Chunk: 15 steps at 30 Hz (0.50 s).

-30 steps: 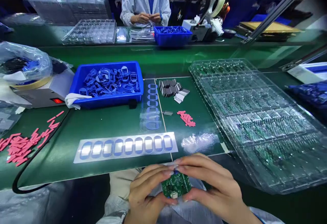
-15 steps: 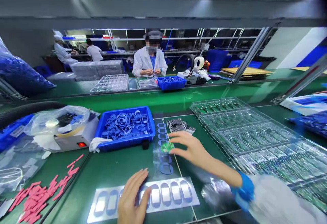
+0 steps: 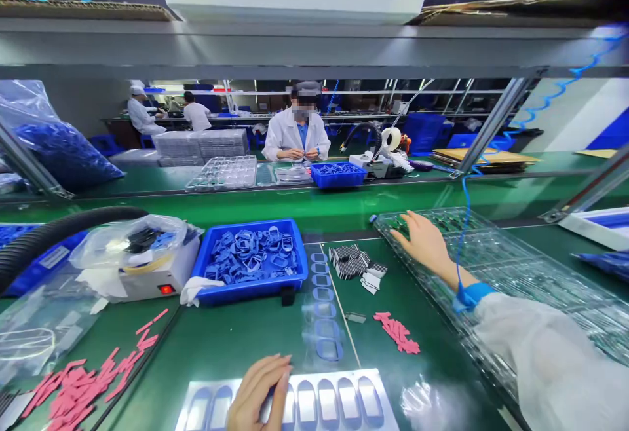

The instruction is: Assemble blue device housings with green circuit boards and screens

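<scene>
My left hand [image 3: 260, 393] rests on a silvery sheet [image 3: 351, 378] at the front of the bench, fingers stretched out over its upper edge. The sheet carries a row of rounded oval pieces with pale centres. My right hand [image 3: 423, 242] is over the far left corner of a clear plastic tray [image 3: 511, 254], fingers extended and nothing visible in them. Green circuit boards lie in the tray's compartments. Between my hands runs a clear strip with a column of blue oval frames [image 3: 324, 295].
A blue bin [image 3: 301, 267] of blue plastic frames stands left of the strip. Striped pieces [image 3: 348, 261] and pink strips [image 3: 397, 333] lie right of it. More pink strips [image 3: 83, 385] and a white box [image 3: 147, 277] are at left. A coiled blue cord [image 3: 466, 202] reaches my right wrist.
My right hand has moved right and away from me, from the strip to the tray; the green circuit board no longer shows in its fingers. My left hand stays at the sheet. The view has shifted.
</scene>
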Each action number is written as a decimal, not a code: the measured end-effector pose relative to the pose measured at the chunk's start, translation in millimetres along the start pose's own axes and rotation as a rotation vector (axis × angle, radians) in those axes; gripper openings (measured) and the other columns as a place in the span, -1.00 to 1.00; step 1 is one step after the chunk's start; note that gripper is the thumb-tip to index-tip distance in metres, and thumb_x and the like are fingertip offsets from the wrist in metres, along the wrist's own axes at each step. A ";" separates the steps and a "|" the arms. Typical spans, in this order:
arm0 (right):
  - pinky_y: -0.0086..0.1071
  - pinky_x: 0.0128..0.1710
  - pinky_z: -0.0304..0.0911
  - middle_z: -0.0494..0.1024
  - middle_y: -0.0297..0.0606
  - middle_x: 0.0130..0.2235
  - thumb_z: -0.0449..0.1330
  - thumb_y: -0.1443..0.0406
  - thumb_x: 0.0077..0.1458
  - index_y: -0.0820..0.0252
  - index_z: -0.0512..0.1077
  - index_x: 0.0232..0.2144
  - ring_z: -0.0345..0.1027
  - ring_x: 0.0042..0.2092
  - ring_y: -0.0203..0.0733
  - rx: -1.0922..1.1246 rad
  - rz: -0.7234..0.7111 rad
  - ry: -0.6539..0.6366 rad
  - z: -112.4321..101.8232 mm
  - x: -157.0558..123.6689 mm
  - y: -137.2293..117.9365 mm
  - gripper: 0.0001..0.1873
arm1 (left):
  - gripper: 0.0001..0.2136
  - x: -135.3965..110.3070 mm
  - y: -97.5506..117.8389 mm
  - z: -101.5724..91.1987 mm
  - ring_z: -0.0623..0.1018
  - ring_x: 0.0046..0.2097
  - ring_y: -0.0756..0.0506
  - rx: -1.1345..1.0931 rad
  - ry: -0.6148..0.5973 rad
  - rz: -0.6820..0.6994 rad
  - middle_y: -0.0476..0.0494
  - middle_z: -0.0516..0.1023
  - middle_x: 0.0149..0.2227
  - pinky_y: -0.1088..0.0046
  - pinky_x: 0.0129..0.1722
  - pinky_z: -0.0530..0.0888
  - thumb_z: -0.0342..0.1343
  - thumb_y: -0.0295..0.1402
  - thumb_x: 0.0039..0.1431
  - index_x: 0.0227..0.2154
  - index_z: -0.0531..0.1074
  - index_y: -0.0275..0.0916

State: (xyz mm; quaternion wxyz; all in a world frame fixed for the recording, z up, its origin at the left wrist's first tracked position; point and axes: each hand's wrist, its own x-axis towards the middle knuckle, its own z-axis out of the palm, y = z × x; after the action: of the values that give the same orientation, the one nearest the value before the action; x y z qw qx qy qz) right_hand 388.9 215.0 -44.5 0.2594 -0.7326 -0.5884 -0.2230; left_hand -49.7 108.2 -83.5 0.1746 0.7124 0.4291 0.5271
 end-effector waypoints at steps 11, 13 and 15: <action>-0.12 -0.09 0.34 0.43 -0.18 -0.03 0.14 0.19 0.19 0.23 0.36 -0.06 0.38 -0.07 -0.13 -0.052 0.048 -0.060 17.9 -27.2 28.4 -0.68 | -0.86 9.5 1.6 -15.4 0.63 -0.20 -0.13 0.134 -0.245 0.088 -0.10 0.68 -0.27 0.39 -0.18 0.59 0.11 -0.40 0.14 -0.30 0.57 -0.13; -0.11 -0.08 0.32 0.43 -0.18 -0.03 0.14 0.19 0.19 0.24 0.36 -0.07 0.37 -0.06 -0.12 -0.029 0.035 -0.060 10.6 -24.7 26.3 -0.69 | -0.85 9.4 6.3 -15.7 0.63 -0.20 -0.14 0.143 -0.254 0.046 -0.11 0.68 -0.27 0.36 -0.18 0.60 0.09 -0.39 0.16 -0.31 0.57 -0.14; -0.09 -0.05 0.30 0.43 -0.18 -0.03 0.14 0.19 0.19 0.24 0.37 -0.08 0.36 -0.04 -0.11 0.007 0.010 -0.057 -0.6 -20.5 20.3 -0.70 | -0.84 9.4 10.7 -15.6 0.63 -0.19 -0.15 0.142 -0.262 0.004 -0.12 0.68 -0.27 0.34 -0.18 0.60 0.08 -0.38 0.17 -0.32 0.57 -0.14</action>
State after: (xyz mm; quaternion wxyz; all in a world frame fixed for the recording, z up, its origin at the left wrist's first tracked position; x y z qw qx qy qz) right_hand 404.4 195.7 -59.3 0.2462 -0.7405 -0.5929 -0.1987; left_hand -58.4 106.3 -64.3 0.1771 0.7866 0.4374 0.3983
